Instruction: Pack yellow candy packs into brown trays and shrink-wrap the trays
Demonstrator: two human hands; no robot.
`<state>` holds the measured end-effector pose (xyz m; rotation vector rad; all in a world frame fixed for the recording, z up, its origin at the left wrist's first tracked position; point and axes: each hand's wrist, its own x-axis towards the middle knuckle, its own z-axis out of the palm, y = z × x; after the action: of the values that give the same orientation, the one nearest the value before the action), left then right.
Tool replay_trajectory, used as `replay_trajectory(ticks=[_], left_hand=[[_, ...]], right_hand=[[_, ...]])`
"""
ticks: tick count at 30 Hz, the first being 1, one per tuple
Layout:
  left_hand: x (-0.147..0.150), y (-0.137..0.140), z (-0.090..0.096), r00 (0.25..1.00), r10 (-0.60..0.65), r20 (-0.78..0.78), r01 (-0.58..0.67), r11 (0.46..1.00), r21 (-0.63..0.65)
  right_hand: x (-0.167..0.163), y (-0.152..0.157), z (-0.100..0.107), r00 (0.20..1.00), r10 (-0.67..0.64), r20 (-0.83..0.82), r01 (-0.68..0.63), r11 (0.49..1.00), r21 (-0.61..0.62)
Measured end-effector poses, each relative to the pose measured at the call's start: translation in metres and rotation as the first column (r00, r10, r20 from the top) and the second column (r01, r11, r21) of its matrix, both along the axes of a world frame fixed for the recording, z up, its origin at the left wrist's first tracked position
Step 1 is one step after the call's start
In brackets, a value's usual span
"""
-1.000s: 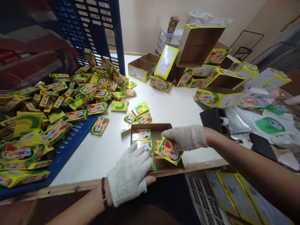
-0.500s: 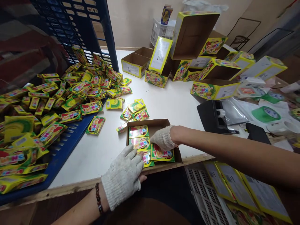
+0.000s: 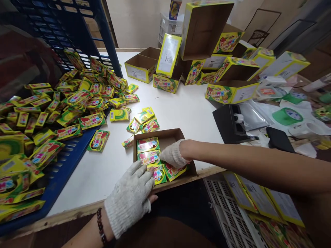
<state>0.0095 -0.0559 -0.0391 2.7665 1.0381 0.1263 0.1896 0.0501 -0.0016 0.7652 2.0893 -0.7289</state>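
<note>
Small boxes (image 3: pixel 148 157) inside my open carton (image 3: pixel 169 137)

My left hand (image 3: pixel 130 197) lies flat, slightly spread, over its near-left corner; my right hand (image 3: pixel 173 155) is inside, whether pinching I can't tell from here.

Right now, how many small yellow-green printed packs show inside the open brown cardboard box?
4: far left pack, middle left pack, near left pack by the white-gloved left hand, near right pack partly under the white-gloved right hand. More may be hidden beneath.

Pkts (image 3: pixel 148 144) in ctn (image 3: pixel 171 136) at near edge of tbl (image 3: pixel 191 117), crate (image 3: pixel 68 172) L, bxs (image 3: pixel 207 34) behind & R.
</note>
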Motion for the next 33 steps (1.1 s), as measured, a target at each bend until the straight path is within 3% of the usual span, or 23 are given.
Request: replay_trajectory(ticks=[3,7,11,15,21,25,29,31,33], left_hand=[[0.0,0.0,-0.001,1.0,0.016,0.018,-0.016,1.0,-0.007],[-0.001,0.001,-0.001,0.999,0.026,0.026,-0.025,0.999,-0.032],[0.0,0.001,0.001,1.0,0.024,-0.02,-0.025,0.998,-0.06],[0.0,0.001,0.001,0.999,0.01,-0.045,-0.013,0.998,-0.065],[-0.003,0.004,0.003,0.995,-0.019,-0.096,0.013,0.998,-0.066],[-0.004,0.007,0.007,0.984,-0.054,-0.172,0.035,0.993,-0.115],[0.0,0.008,0.009,0.98,-0.064,-0.188,0.039,0.99,-0.132],[0.002,0.008,0.009,0.98,-0.063,-0.19,0.04,0.992,-0.123],[0.003,0.007,0.009,0.98,-0.064,-0.189,0.043,0.993,-0.112]], right_hand=[[0.014,0.005,-0.007,1.0,0.027,0.003,-0.027,1.0,0.013],[0.027,0.003,-0.004,0.999,-0.029,-0.016,0.029,0.999,0.015],[0.02,-0.018,-0.009,0.995,-0.082,0.059,0.082,0.997,-0.005],[0.016,-0.025,-0.02,0.989,-0.133,0.071,0.13,0.99,0.05],[0.023,-0.005,-0.02,0.997,-0.061,-0.037,0.061,0.998,-0.014],[0.011,-0.002,-0.021,0.998,0.019,0.064,-0.017,0.999,-0.034],[0.004,0.005,-0.037,0.992,0.086,0.089,-0.076,0.991,-0.114],[0.006,0.011,-0.045,0.998,0.051,0.048,-0.045,0.99,-0.134],[0.008,0.015,-0.053,0.997,-0.071,-0.042,0.064,0.988,-0.141]])
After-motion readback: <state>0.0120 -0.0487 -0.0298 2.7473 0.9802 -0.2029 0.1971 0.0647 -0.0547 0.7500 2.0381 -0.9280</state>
